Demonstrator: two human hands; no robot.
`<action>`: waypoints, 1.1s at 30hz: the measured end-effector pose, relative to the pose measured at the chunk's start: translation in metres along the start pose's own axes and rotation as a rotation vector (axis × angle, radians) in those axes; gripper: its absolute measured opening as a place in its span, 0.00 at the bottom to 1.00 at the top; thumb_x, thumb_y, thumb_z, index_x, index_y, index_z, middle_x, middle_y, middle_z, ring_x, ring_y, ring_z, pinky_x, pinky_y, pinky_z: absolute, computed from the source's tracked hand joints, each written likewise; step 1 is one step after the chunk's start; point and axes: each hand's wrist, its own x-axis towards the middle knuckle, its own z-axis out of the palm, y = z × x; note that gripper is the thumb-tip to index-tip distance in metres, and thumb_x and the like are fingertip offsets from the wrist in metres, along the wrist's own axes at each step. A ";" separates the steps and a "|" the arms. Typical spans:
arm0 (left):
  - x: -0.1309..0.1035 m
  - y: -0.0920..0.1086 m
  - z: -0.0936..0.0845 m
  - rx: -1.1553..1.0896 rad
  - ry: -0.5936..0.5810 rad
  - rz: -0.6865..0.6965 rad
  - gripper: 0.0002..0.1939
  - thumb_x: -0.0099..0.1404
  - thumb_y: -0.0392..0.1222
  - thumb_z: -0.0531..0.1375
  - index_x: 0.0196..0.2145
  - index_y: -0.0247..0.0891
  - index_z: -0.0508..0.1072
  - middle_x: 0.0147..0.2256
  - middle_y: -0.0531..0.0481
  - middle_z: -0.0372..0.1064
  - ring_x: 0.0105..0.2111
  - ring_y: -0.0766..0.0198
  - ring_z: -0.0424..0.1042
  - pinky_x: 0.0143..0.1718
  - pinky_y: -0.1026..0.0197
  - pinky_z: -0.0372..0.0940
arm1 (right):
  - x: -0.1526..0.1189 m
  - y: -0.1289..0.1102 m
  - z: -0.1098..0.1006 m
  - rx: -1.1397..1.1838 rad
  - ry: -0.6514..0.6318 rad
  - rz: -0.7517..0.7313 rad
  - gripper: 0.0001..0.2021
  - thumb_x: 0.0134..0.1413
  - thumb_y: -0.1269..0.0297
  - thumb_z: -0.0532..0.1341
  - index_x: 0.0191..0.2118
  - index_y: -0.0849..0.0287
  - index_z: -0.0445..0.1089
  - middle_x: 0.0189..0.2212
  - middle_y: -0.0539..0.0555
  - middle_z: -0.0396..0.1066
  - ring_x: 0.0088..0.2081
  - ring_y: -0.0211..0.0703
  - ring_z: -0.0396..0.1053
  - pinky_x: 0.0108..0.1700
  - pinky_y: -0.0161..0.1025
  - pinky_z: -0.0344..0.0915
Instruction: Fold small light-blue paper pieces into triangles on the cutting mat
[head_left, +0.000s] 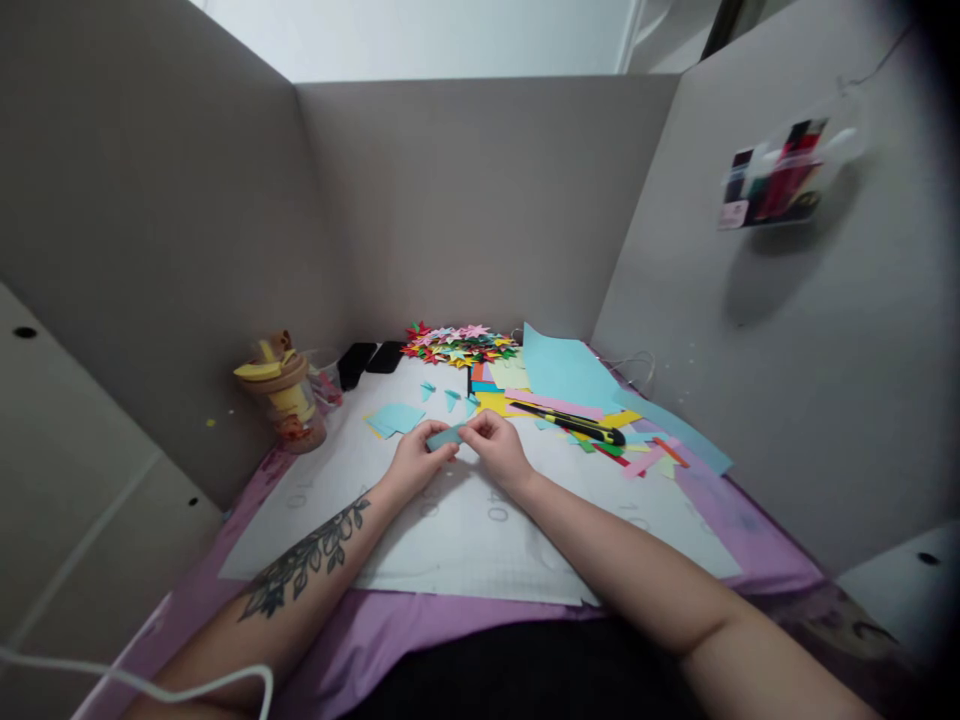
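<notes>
Between my two hands is a small folded piece of light blue paper [445,437], held over the white sheet [450,540]. My left hand [421,452] pinches its left end. The fingers of my right hand [495,448] are closed on its right end. Just beyond my hands stand several small folded blue paper pieces [451,400]. Flat blue paper squares [397,418] lie left of them, with a yellow edge showing underneath. A black and yellow utility knife [577,424] rests among paper strips to the right of my right hand.
Colourful folded paper stars [461,345] are heaped at the back. A large blue sheet [570,370] and paper scraps [645,460] lie right. A tumbler [289,405] and two black flat objects [356,365] stand at left. Grey panels [480,200] wall in three sides; a plastic pouch [784,180] hangs right.
</notes>
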 end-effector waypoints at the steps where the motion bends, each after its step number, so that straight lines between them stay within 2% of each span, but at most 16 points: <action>1: 0.000 0.000 0.000 0.001 0.005 -0.002 0.15 0.53 0.44 0.62 0.38 0.36 0.68 0.23 0.55 0.70 0.17 0.69 0.66 0.17 0.68 0.59 | 0.000 -0.001 0.000 -0.002 -0.002 0.000 0.10 0.43 0.61 0.63 0.23 0.59 0.63 0.20 0.47 0.62 0.24 0.36 0.59 0.28 0.34 0.57; 8: 0.000 0.002 -0.001 -0.003 0.049 -0.004 0.16 0.52 0.43 0.63 0.38 0.36 0.67 0.22 0.56 0.70 0.16 0.71 0.65 0.18 0.69 0.58 | 0.000 -0.002 0.002 -0.007 -0.005 -0.003 0.11 0.43 0.59 0.63 0.24 0.58 0.62 0.20 0.47 0.61 0.24 0.35 0.57 0.27 0.34 0.56; 12: 0.001 0.000 0.000 -0.035 0.058 -0.030 0.17 0.52 0.44 0.63 0.38 0.36 0.67 0.23 0.55 0.70 0.16 0.70 0.65 0.17 0.69 0.58 | 0.000 -0.002 0.002 0.092 -0.011 0.009 0.12 0.41 0.59 0.64 0.30 0.57 0.62 0.24 0.47 0.63 0.26 0.36 0.61 0.29 0.34 0.60; 15: 0.001 0.000 0.000 -0.068 0.061 -0.058 0.17 0.52 0.45 0.63 0.39 0.36 0.67 0.23 0.55 0.70 0.17 0.70 0.66 0.17 0.69 0.58 | 0.001 -0.002 0.002 0.140 -0.067 0.034 0.14 0.41 0.58 0.64 0.34 0.57 0.64 0.25 0.48 0.65 0.27 0.37 0.63 0.30 0.35 0.61; 20: 0.000 0.004 0.000 -0.063 0.049 -0.059 0.16 0.52 0.45 0.63 0.37 0.36 0.67 0.21 0.56 0.70 0.16 0.70 0.64 0.16 0.70 0.57 | 0.001 0.000 0.001 0.078 -0.113 0.049 0.10 0.44 0.58 0.63 0.27 0.60 0.67 0.22 0.48 0.65 0.25 0.36 0.61 0.29 0.34 0.59; 33: -0.001 0.004 -0.001 -0.020 0.019 -0.033 0.15 0.52 0.46 0.62 0.35 0.36 0.68 0.20 0.56 0.70 0.16 0.70 0.64 0.17 0.69 0.57 | 0.001 -0.002 0.000 0.045 -0.080 0.078 0.11 0.44 0.57 0.63 0.24 0.59 0.66 0.18 0.47 0.63 0.21 0.35 0.60 0.24 0.33 0.57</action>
